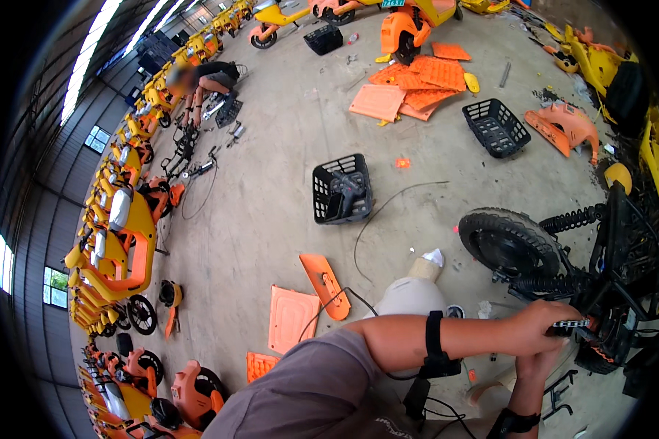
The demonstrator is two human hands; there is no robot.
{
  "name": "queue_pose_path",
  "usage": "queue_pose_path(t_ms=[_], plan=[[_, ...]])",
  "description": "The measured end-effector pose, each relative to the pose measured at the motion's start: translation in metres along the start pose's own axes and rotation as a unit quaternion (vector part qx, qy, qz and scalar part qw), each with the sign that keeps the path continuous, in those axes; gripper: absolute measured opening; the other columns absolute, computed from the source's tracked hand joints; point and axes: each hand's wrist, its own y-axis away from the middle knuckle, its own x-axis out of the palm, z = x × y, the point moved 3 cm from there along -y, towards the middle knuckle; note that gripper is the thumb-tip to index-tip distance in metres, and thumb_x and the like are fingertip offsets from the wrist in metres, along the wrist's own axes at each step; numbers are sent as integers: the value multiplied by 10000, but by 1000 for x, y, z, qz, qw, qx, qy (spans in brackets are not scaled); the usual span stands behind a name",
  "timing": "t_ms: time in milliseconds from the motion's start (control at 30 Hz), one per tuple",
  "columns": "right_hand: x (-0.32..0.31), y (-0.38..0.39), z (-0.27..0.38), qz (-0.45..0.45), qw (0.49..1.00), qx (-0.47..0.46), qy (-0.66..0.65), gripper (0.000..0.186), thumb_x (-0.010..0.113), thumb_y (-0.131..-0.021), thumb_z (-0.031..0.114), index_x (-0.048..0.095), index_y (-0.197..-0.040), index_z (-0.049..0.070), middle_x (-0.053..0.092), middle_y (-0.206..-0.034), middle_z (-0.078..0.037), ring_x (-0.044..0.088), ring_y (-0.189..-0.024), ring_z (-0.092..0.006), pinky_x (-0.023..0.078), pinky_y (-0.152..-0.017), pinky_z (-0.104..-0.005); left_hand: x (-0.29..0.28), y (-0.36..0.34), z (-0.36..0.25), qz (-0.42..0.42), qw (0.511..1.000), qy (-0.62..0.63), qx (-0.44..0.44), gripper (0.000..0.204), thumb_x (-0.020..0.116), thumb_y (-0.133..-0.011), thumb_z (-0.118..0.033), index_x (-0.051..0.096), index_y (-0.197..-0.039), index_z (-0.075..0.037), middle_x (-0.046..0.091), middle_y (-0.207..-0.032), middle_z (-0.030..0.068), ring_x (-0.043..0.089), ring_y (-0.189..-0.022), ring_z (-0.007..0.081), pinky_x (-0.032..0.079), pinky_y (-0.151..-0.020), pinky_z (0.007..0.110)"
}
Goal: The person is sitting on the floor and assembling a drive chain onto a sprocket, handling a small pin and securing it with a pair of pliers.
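Note:
My left hand (536, 329) reaches across to the right, its fingers closed round a small dark piece with a row of pale marks along its edge (570, 324); its exact kind cannot be made out. Just under it is my right hand (537, 363), whose fingers are mostly hidden. Both hands are beside the black frame (608, 252) of a stripped scooter. Reddish wires (590, 334) show near the held piece. The scooter's wheel (507, 243) with its black tyre lies beyond my hands, between coil-spring shock absorbers (575, 218).
Black baskets stand on the concrete floor, one holding a dark power tool (348, 192), another (496, 128) farther right. Orange panels lie in a pile (417, 84) and near my left arm (293, 318). Yellow scooters (128, 227) line the left. A person (205, 80) crouches over parts.

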Motion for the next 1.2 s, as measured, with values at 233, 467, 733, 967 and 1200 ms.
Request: queue_pose_path(t_ms=[233, 467, 733, 967, 1200], plan=[[49, 8, 12, -83, 969, 79, -218, 413, 400, -1006, 274, 371, -1378, 97, 445, -1328, -27, 448, -1254, -155, 394, -1035, -321, -3, 2, -7, 2, 1000, -7, -6, 481, 691, -712, -59, 577, -1169, 39, 603, -1149, 220, 578, -1083, 384, 463, -925, 412], [73, 13, 18, -107, 968, 97, -206, 414, 442, -998, 287, 386, -1364, 102, 458, -1315, -21, 453, -1249, -151, 397, -1033, -319, -3, 3, -9, 4, 1000, -8, 4, 463, 686, -706, -48, 583, -1149, 36, 612, -1126, 212, 587, -1061, 382, 470, -911, 414], [67, 14, 16, -102, 961, 87, -242, 398, 447, -988, 263, 393, -1351, 109, 466, -1291, -16, 463, -1228, -142, 410, -1007, -307, -3, 3, -15, 19, 1000, -3, -12, 460, 676, -701, -51, 583, -1144, 31, 610, -1130, 202, 589, -1052, 378, 475, -905, 409], [76, 14, 17, -99, 960, 84, -248, 391, 451, -984, 243, 395, -1348, 108, 473, -1261, -10, 472, -1202, -132, 421, -982, -293, -3, 3, -14, 14, 1000, -3, -7, 453, 677, -711, -56, 581, -1146, 30, 614, -1109, 200, 596, -1030, 376, 479, -893, 411], [57, 12, 11, -84, 970, 57, -219, 401, 460, -972, 226, 398, -1348, 100, 472, -1258, -8, 472, -1196, -126, 426, -975, -287, -3, 3, -15, 14, 1000, 2, -4, 448, 678, -723, -54, 576, -1148, 41, 611, -1097, 210, 595, -1023, 382, 478, -889, 410]])
